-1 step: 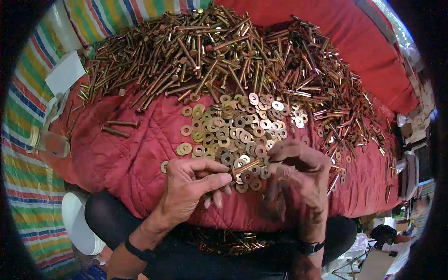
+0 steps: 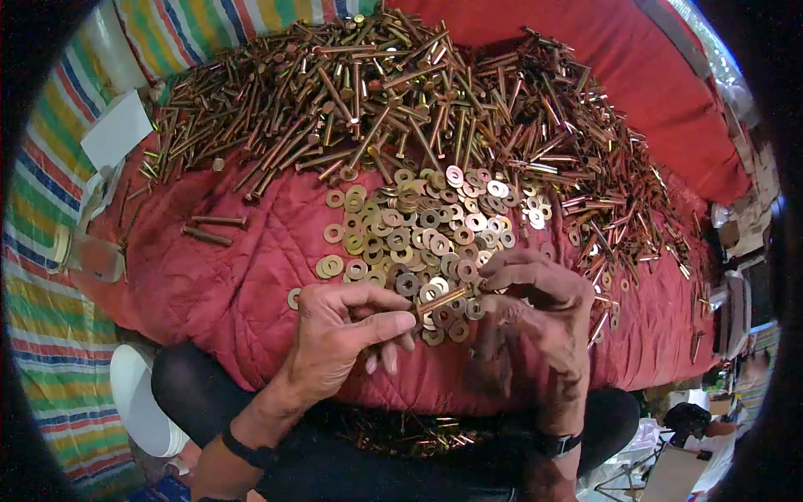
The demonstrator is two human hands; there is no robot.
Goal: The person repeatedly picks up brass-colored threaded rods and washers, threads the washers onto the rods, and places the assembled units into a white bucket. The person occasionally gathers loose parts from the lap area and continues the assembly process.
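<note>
Bolt and washers at a red quilt (image 2: 272,289). The left hand (image 2: 347,330) pinches one bolt (image 2: 443,299) by its left end between thumb and forefinger, the shank slanting toward the right. The right hand (image 2: 544,301) is half curled just beside the bolt's other end; whether it grips anything cannot be told. Beyond the held bolt lies a heap of washers (image 2: 391,218); farther off, a large bolt pile (image 2: 360,105). Two loose bolts (image 2: 207,237) lie at left.
</note>
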